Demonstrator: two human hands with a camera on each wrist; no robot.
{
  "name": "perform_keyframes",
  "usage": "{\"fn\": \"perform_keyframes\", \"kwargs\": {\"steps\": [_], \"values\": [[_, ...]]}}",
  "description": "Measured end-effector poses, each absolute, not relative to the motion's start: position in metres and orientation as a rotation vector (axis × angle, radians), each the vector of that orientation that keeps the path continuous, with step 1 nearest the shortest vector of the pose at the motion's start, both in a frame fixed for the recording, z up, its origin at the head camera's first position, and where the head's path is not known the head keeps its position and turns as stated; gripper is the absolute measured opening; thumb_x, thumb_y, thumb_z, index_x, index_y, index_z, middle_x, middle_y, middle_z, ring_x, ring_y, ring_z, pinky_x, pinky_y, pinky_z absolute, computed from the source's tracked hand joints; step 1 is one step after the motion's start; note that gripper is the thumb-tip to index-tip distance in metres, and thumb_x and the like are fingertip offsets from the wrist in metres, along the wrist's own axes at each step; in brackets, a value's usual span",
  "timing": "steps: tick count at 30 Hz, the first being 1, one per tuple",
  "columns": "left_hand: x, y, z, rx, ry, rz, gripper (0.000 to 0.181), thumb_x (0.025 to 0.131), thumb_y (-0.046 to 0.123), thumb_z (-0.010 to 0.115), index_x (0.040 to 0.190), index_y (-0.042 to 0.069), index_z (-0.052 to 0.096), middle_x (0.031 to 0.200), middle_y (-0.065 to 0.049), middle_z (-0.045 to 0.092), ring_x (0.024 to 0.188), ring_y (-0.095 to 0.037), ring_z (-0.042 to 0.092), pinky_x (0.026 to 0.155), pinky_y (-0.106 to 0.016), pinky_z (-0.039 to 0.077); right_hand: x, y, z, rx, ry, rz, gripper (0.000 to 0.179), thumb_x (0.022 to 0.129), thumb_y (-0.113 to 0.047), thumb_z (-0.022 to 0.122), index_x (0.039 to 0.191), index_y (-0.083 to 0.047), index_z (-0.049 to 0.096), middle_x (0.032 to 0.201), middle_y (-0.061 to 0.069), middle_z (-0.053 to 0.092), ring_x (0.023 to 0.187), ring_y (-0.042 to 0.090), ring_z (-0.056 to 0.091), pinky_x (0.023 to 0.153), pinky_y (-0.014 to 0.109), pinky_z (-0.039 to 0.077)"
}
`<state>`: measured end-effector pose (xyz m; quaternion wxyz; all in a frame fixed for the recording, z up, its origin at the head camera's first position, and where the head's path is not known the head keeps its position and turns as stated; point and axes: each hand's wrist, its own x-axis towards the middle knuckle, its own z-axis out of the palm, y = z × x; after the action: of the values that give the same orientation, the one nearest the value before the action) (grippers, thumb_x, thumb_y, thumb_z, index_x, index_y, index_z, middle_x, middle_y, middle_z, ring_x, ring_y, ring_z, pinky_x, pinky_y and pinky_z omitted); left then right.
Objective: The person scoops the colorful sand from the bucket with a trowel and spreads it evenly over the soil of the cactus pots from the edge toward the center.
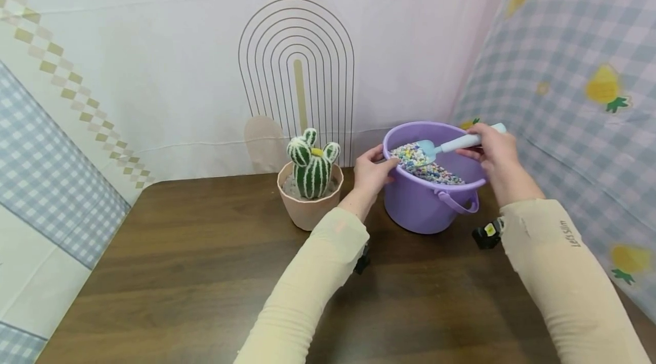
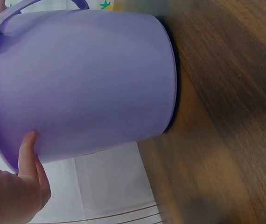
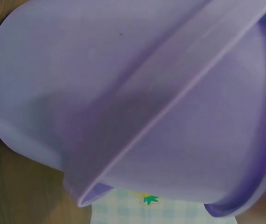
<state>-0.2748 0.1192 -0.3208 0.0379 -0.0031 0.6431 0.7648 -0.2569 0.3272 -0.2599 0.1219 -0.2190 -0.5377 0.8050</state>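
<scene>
A purple plastic bucket (image 1: 421, 210) stands on the wooden table, part filled with small multicoloured pellets (image 1: 445, 175). At its left rim my left hand (image 1: 370, 175) grips the edge, thumb over the rim and fingers against the outer wall, as the left wrist view also shows. My right hand (image 1: 496, 152) holds a small light blue shovel (image 1: 461, 143) by its handle over the bucket's right side. The shovel's blade lies among the pellets near the left inner wall. The bucket's handle (image 3: 137, 121) hangs down in front and fills much of the right wrist view.
Left of the bucket, a knitted green cactus (image 1: 314, 177) sits in a pale peach pot (image 1: 306, 213), close to my left forearm. A patterned white cloth (image 1: 195, 96) hangs behind the table (image 1: 195, 273). On the right hangs a checked cloth (image 1: 558, 125) with pineapples.
</scene>
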Motion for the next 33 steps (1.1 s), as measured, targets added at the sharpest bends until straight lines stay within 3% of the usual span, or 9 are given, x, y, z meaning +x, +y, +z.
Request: {"fn": "perform_keyframes", "kwargs": {"steps": [10, 26, 33], "values": [[-0.274, 0.118, -0.319, 0.006, 1.971, 2.351, 0.052, 0.079, 0.000, 0.068, 0.129, 0.005, 0.055, 0.119, -0.016, 0.060, 0.095, -0.030, 0.066, 0.065, -0.030, 0.059, -0.252, 0.348, -0.257, -0.654, -1.418, 2.402, 0.009, 0.083, 0.002, 0.055, 0.078, -0.006, 0.053, 0.061, 0.004, 0.060, 0.054, 0.018, 0.065, 0.055, 0.030, 0.058], [-0.266, 0.115, -0.316, 0.083, 2.201, 2.239, 0.047, 0.082, 0.009, 0.069, 0.126, 0.002, 0.057, 0.118, -0.017, 0.064, 0.093, -0.028, 0.068, 0.068, -0.026, 0.058, -0.241, 0.362, -0.260, -0.682, -1.320, 2.474, 0.014, 0.082, -0.001, 0.060, 0.085, -0.006, 0.048, 0.062, 0.007, 0.057, 0.054, 0.021, 0.064, 0.054, 0.030, 0.058], [-0.256, 0.098, -0.309, 0.281, 2.490, 2.012, 0.044, 0.083, 0.021, 0.068, 0.122, 0.002, 0.060, 0.115, -0.013, 0.066, 0.106, -0.023, 0.064, 0.084, -0.025, 0.054, -0.238, 0.365, -0.261, -0.723, -1.293, 2.462, 0.016, 0.083, -0.001, 0.061, 0.087, -0.007, 0.047, 0.063, 0.008, 0.056, 0.053, 0.022, 0.064, 0.055, 0.029, 0.058]]}}
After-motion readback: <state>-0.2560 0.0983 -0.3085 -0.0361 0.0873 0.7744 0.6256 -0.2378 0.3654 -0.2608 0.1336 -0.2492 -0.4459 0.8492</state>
